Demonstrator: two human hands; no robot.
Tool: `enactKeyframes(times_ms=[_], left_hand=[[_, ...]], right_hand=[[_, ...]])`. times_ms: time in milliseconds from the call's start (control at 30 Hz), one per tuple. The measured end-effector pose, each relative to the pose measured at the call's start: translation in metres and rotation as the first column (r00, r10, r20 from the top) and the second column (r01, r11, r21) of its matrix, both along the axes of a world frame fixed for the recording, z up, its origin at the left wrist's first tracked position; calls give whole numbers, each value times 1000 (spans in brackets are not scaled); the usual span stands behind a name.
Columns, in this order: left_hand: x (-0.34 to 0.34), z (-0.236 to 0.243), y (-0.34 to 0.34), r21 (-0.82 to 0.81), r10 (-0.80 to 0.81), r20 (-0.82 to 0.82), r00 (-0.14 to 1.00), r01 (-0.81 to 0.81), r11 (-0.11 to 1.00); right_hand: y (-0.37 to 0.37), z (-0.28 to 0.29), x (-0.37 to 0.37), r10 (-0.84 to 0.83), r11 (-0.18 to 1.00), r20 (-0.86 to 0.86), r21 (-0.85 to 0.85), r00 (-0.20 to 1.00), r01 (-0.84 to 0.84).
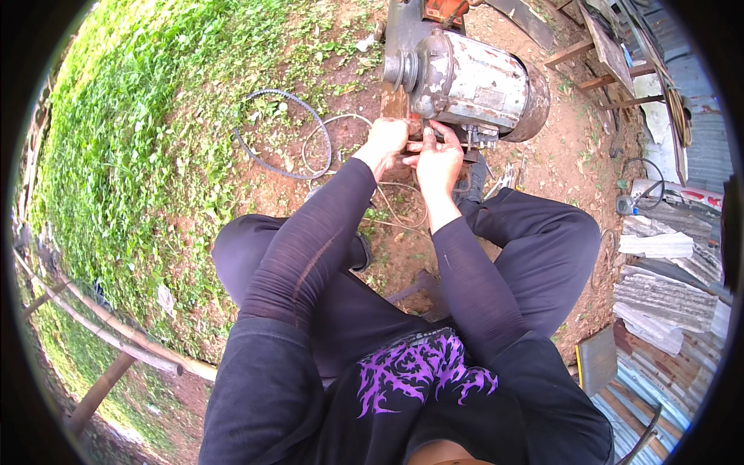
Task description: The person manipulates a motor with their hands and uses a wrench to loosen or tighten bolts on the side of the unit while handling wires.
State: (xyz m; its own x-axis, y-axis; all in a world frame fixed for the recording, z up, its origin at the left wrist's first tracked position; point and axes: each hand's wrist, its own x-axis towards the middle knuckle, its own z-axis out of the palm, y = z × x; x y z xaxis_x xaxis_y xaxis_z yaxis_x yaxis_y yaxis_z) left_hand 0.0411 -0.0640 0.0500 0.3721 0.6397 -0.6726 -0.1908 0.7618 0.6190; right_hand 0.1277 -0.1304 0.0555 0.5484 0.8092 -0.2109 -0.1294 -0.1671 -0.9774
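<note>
A worn electric motor [484,85] with chipped whitish paint and a rusty end lies on a metal frame, and a grooved pulley [401,71] sits on its left end. Both of my hands meet at the frame's near edge, just below the motor. My left hand [387,141] is closed there, its fingertips against the rusty metal [394,101]. Close beside it, my right hand [439,159] has its thumb and fingers bent together in a pinch. Whatever small part lies between the fingers is too hidden to name.
A loose drive belt [329,143] and a pale cable [403,225] lie on the ground to the left. An orange part [445,8] is beyond the motor. Corrugated sheets [666,298] and a wooden bench [608,54] stand at the right. Grass [147,132] covers the left side.
</note>
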Motion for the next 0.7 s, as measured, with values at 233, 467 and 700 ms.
enactKeyframes(times_ms=[233,467,700], left_hand=[[1,-20,9,43,-41,-67,997,44,998],[-6,-20,11,58,-89,-161,983,99,993],[0,-5,8,25,-114,-124,986,118,993]], right_hand=[[3,7,2,40,994,209,-110,977,-17],[9,4,-35,-106,986,461,-66,881,153],[-22,3,-14,-53,995,177,-70,983,66]])
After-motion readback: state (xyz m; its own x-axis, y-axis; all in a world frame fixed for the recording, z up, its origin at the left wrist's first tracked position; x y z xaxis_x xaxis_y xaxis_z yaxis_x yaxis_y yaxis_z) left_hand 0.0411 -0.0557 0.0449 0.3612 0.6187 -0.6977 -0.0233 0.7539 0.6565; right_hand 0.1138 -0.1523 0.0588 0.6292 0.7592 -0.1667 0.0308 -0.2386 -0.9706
